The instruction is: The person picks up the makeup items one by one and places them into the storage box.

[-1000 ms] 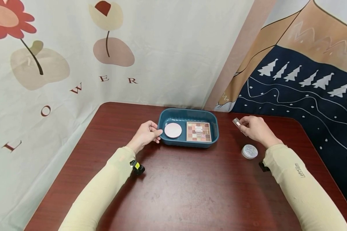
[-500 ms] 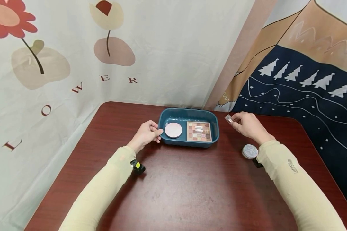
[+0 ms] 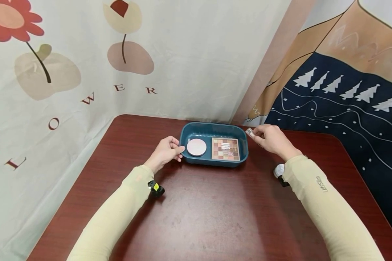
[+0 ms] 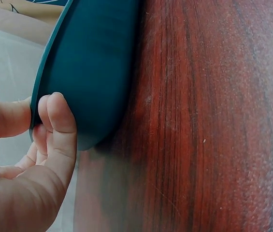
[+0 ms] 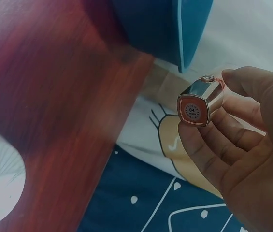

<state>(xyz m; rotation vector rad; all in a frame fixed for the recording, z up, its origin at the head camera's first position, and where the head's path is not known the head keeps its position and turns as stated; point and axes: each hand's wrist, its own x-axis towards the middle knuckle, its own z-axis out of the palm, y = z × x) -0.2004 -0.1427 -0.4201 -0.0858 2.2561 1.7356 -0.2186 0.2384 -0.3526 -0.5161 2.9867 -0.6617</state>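
Centre right, the right hand (image 3: 274, 139) pinches a tube (image 5: 199, 106), probably loading. The left hand (image 3: 163, 151) grips the tub (image 3: 212, 162); next likely calls for lowering inside

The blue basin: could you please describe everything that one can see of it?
The blue basin is dark teal, smooth and slightly shiny, and looks like plastic. It is an open, rounded rectangle with plain walls and a narrow rim. It stands upright on the red-brown table, near the far edge, with its long side running left to right. A round pale pink case lies inside at left, a multicoloured palette at right. The left hand grips its left rim.
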